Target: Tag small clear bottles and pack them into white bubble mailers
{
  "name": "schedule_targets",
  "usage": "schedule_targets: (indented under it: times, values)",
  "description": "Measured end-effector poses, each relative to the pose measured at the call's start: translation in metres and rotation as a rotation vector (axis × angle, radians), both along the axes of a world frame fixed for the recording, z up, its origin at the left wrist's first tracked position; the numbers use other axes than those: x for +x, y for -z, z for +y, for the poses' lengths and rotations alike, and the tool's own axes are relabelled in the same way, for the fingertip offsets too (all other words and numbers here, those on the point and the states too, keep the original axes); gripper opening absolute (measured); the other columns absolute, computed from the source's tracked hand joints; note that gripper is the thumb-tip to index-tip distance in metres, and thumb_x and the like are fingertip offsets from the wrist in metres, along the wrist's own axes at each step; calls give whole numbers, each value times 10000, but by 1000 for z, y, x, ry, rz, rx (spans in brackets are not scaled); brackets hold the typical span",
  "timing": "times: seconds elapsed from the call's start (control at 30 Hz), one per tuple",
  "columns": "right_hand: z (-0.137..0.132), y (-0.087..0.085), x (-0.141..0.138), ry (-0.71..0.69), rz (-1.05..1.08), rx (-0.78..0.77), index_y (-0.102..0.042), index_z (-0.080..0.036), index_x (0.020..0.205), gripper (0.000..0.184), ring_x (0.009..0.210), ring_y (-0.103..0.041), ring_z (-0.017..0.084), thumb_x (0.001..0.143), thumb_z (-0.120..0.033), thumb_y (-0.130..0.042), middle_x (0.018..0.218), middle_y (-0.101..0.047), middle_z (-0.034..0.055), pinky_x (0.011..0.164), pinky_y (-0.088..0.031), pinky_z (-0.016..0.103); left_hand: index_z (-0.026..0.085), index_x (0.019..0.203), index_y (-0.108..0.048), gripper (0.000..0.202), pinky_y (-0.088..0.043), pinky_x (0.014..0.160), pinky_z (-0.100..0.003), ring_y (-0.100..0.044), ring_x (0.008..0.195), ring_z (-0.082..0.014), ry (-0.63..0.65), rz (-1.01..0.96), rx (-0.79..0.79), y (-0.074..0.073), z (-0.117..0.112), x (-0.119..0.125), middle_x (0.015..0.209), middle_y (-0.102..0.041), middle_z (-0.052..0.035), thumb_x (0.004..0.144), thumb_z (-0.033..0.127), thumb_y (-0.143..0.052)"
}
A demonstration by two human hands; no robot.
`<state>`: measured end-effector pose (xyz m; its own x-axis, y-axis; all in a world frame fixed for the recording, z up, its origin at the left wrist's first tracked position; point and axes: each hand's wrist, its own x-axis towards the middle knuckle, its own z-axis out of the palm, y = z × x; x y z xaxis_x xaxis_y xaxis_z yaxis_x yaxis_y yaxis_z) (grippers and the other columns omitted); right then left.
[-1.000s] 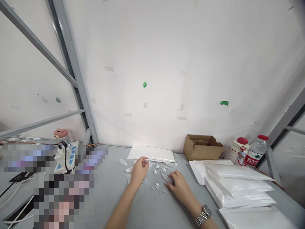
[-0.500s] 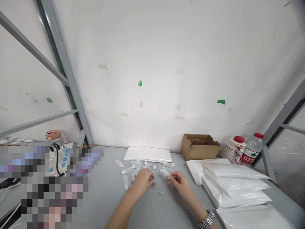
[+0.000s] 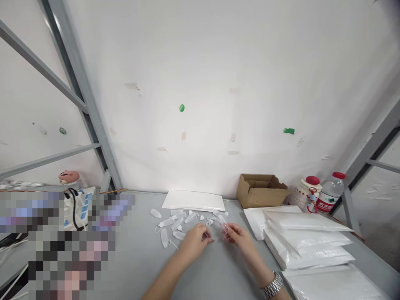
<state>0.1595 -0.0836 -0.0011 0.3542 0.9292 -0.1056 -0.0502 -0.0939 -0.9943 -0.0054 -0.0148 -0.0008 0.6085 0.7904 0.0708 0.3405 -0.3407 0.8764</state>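
My right hand (image 3: 240,236) is pinched on a small translucent plastic sleeve (image 3: 222,221), which points up and to the left from its fingertips. To its left, my left hand (image 3: 196,242) has its fingers closed together just above the grey table; whatever lies between them is too small to make out. Several similar whitish sleeves (image 3: 164,238), some with thin loops or cords, lie scattered beyond and to the left of my left hand. A part of that pile is hidden behind my left hand.
A flat white sheet (image 3: 193,201) lies at the back against the wall. To the right stand an open cardboard box (image 3: 262,196), a stack of white padded envelopes (image 3: 309,237), a white jar (image 3: 304,193) and a water bottle (image 3: 331,192). A power strip (image 3: 76,210) sits at left.
My left hand has moved slightly right and down, nearer to my right hand. The thin cord that lay on the table below it no longer shows there. The sleeve in my right hand is tilted more upright.
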Motion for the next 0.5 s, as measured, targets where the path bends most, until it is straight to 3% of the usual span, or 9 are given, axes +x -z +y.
schedule_targets:
  times: [0.13,0.23,0.33,0.5]
  values:
    - [-1,1,-4,-57,113,14,-656,-182,770,403,588,-568,158,578,-533,-697,702,-638,11,576,-410,278,186,632,-547,214,-418,474,-258,-608,628,-206,-244,-268,-351,3,9,7,649,-626,-35,593,353,-675]
    - [-1,2,-9,-100,151,22,-660,-176,787,379,586,-568,147,601,-504,-703,708,-637,10,589,-411,277,176,617,-526,325,-448,467,-264,-643,641,-229,-339,-449,-486,1,16,6,644,-654,-53,492,375,-751]
    - [-1,4,-14,-143,166,36,-659,-173,787,386,579,-571,145,590,-500,-717,706,-640,13,589,-413,276,167,661,-556,349,-475,528,-277,-666,687,-240,-319,-543,-577,-3,18,2,696,-691,-82,476,367,-773]
    - [-1,4,-20,-167,120,64,-666,-173,783,396,569,-562,143,609,-527,-692,689,-632,12,588,-419,276,167,894,-644,416,-455,572,-264,-668,705,-218,-224,-560,-623,-8,15,-3,799,-707,-93,549,380,-737]
